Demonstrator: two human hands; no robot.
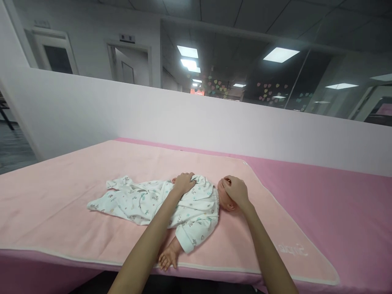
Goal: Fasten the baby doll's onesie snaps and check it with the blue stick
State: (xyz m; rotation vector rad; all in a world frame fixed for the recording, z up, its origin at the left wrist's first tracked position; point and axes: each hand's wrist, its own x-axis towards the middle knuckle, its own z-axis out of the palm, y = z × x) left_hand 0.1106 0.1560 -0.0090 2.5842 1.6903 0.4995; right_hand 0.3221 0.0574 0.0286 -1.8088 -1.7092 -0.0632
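A baby doll (196, 204) in a white printed outfit lies on a peach mat (76, 175), its head toward the right. My left hand (184, 183) rests on the doll's chest, fingers stretched out over the cloth. Curled over the top of the doll's head (225, 198) is my right hand (237, 190), its fingers bent round the face and covering much of it. One doll arm (169, 254) reaches toward the near edge, palm and fingers bare. The other doll hand is mostly hidden behind my left hand. The trouser legs (122, 200) stretch out to the left.
The mat lies on a pink-covered table (346, 204), with its near edge close to me. A low white partition (196, 122) runs along the far side. Beyond it are a window (245, 73) with heart stickers and a door (127, 67).
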